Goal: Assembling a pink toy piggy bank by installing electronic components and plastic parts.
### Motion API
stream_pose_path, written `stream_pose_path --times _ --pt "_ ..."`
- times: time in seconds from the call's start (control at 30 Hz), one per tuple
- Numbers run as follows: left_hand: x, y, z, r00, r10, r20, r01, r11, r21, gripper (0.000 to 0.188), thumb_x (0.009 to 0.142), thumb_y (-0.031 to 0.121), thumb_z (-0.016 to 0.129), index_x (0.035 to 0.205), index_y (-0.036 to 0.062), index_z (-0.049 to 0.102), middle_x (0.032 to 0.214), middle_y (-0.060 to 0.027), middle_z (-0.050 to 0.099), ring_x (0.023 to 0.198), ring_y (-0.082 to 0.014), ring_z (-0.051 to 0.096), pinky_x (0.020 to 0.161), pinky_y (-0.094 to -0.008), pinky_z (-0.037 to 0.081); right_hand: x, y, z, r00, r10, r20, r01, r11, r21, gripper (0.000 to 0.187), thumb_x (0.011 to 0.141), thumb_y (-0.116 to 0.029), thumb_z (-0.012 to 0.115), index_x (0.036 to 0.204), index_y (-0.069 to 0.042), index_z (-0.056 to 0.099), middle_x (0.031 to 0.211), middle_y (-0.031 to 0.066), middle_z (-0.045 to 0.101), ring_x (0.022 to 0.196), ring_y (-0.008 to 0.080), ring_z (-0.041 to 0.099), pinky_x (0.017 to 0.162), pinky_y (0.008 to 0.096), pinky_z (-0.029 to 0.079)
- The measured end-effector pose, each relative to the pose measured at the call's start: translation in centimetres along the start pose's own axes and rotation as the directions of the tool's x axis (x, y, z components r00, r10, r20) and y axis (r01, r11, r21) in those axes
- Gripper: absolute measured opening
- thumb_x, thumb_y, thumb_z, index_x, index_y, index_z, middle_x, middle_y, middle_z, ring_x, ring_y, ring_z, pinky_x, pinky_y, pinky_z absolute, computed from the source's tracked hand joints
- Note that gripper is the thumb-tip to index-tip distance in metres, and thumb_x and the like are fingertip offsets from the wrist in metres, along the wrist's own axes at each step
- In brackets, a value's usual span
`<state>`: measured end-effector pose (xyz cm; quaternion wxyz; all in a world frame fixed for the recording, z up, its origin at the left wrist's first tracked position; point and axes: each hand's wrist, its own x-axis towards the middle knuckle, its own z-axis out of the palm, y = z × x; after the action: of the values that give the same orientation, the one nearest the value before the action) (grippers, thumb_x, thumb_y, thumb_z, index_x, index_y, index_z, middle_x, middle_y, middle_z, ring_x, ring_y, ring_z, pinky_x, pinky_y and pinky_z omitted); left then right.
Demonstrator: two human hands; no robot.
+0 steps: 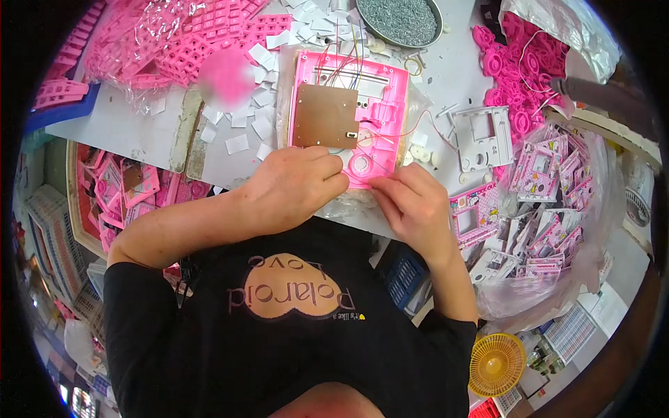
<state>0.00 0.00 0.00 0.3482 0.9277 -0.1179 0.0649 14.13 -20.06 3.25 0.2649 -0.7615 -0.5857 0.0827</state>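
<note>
A pink plastic casing (398, 87) lies on the worktable with its inside facing up. A brown circuit board (324, 115) covers its left half, and thin coloured wires (348, 43) run out past the far edge. My left hand (300, 182) is closed, its curled fingers at the near left part of the casing, just below the board. At the near right corner, the thumb and fingers of my right hand (412, 200) are pinched together, close to a round ring (360, 164) in the casing. What either hand holds is hidden or too small to make out.
Pink keypad parts (216, 28) and white paper pieces (261, 125) lie far left. A round tin of screws (401, 21) stands at the back. To the right are a grey-white plastic frame (483, 139), pink rings (533, 63) and a bag of printed panels (547, 174). A crate of pink parts (132, 191) stands left.
</note>
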Motion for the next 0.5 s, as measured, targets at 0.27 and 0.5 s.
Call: stream_pose_path --times 0.27,0.5 --pt "0.3 -0.7 0.2 0.999 0.019 -0.041 -0.019 1.0 0.01 0.011 0.086 0.014 0.07 0.089 0.0075 0.061 0.082 -0.0058 0.056 0.076 -0.0262 0.059 0.062 -0.0393 0.049 0.2 0.0 -0.2 1.0 0.019 -0.003 -0.019 0.998 -0.06 0.022 0.071 -0.004 0.081 0.092 -0.006 0.073 0.078 0.0046 0.061 0.069 0.0231 0.059 0.057 0.0339 0.048" --pt "0.2 -0.1 0.1 1.0 0.016 -0.021 -0.016 1.0 0.006 0.012 0.085 0.014 0.071 0.089 0.0081 0.061 0.081 -0.0051 0.055 0.075 -0.0256 0.059 0.061 -0.0386 0.049 -1.4 1.5 1.4 0.996 0.033 -0.087 -0.017 0.983 0.184 0.024 0.071 -0.004 0.082 0.094 -0.007 0.075 0.079 0.0059 0.065 0.07 0.0237 0.062 0.059 0.0337 0.05"
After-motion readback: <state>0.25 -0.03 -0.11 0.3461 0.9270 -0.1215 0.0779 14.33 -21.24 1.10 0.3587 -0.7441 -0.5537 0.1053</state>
